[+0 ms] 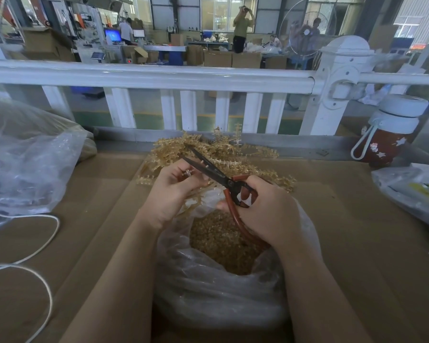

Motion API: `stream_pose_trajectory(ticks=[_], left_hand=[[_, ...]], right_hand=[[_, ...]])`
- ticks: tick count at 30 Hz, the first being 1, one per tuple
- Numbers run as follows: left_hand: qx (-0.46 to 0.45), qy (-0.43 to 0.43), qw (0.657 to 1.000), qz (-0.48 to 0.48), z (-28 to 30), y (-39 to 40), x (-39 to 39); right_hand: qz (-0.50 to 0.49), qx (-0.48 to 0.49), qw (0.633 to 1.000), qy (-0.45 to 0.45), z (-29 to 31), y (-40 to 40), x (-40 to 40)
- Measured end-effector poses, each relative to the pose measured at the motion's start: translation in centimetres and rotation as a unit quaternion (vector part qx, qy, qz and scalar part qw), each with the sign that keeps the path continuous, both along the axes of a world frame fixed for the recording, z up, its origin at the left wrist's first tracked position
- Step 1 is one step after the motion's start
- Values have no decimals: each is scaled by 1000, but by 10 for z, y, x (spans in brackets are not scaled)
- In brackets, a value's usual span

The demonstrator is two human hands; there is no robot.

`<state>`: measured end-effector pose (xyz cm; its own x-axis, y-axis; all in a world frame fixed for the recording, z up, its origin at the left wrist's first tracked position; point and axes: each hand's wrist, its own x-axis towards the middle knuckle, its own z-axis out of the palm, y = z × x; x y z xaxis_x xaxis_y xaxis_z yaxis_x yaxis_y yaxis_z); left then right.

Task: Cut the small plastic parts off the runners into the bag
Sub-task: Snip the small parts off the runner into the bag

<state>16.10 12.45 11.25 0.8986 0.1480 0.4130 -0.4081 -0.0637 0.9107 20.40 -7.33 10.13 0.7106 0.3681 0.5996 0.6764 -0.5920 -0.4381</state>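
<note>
A heap of amber plastic runners (218,151) with small parts lies at the far middle of the cardboard-covered table. My left hand (176,191) pinches one runner (195,200) above the bag, between the scissor blades. My right hand (265,214) grips the red handles of the black scissors (208,168), whose blades stand apart and point up and left. Below both hands a clear plastic bag (208,288) stands open, holding many small amber cut parts (223,241).
A large crumpled clear bag (27,164) fills the left side. A white cable (35,256) loops at the near left. A red bottle with a white lid (389,134) stands at the far right, another plastic bag (411,189) beside it. A white railing (159,78) borders the table's far edge.
</note>
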Motion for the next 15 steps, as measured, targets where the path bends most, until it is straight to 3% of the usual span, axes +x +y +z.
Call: stream_pose_trajectory(ticks=[15], left_hand=[[-22, 4, 1000, 9, 0, -2, 1]], right_hand=[[-8, 6, 1000, 0, -9, 1, 8]])
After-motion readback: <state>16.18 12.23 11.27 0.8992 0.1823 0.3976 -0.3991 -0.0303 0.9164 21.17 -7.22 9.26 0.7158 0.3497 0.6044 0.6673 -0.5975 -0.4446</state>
